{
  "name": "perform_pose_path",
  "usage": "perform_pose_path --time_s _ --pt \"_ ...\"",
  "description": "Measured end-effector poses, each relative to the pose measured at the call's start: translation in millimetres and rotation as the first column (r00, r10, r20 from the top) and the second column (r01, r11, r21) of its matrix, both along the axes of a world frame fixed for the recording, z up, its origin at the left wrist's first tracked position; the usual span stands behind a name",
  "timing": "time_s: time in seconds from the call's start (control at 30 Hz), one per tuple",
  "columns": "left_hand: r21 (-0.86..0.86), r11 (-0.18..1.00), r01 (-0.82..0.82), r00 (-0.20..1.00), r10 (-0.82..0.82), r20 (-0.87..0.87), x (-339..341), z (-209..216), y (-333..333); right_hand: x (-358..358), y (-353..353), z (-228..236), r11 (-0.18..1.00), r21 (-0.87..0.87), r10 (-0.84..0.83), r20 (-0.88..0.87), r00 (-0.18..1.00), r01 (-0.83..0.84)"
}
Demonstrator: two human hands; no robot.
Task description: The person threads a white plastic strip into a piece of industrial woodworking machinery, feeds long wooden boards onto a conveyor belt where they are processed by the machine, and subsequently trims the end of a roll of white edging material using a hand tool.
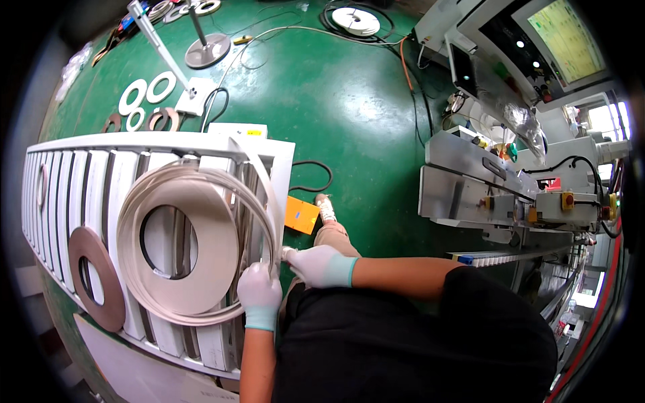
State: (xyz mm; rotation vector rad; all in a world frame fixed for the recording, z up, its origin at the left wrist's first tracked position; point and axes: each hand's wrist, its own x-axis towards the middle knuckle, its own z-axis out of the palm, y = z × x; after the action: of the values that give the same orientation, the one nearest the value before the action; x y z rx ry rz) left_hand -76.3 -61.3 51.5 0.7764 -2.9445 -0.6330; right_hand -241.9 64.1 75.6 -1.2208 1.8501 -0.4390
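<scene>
A large coil of thin beige strip (215,262) lies on a white slatted roller table (74,142). Its outer turns have come loose and bow outward round the coil's right side. My left hand (260,289), in a white glove with a teal cuff, is closed on those loose turns at the coil's right edge. Just right of it, beyond the table's edge, my right hand (316,266) wears the same kind of glove. Its fingers are pinched together near the strip, and what sits between them is too small to make out.
A brown ring-shaped roll (111,295) rests left of the coil. Several white rings (132,97) lie on the green floor beside a metal stand base (207,51). An orange box (301,215) is by my foot. A machine with a screen (564,40) stands at right.
</scene>
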Motion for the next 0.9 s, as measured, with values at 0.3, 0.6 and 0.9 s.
perform_pose_path --time_s 0.3,0.6,0.9 --pt "0.036 0.999 -0.031 0.995 0.034 -0.093 -6.5 2.7 0.2 3.7 -13.3 -4.4 0.995 0.089 0.047 -0.108 0.993 -0.037" --pt "0.061 0.998 0.004 0.994 0.003 -0.108 -1.9 9.9 -6.1 -2.4 -22.3 25.9 0.984 0.147 0.116 -0.081 0.99 -0.103" --pt "0.165 0.963 -0.214 0.956 0.241 -0.17 2.5 35.4 -4.4 -6.8 -23.5 33.9 0.988 0.005 0.155 -0.091 0.984 -0.155"
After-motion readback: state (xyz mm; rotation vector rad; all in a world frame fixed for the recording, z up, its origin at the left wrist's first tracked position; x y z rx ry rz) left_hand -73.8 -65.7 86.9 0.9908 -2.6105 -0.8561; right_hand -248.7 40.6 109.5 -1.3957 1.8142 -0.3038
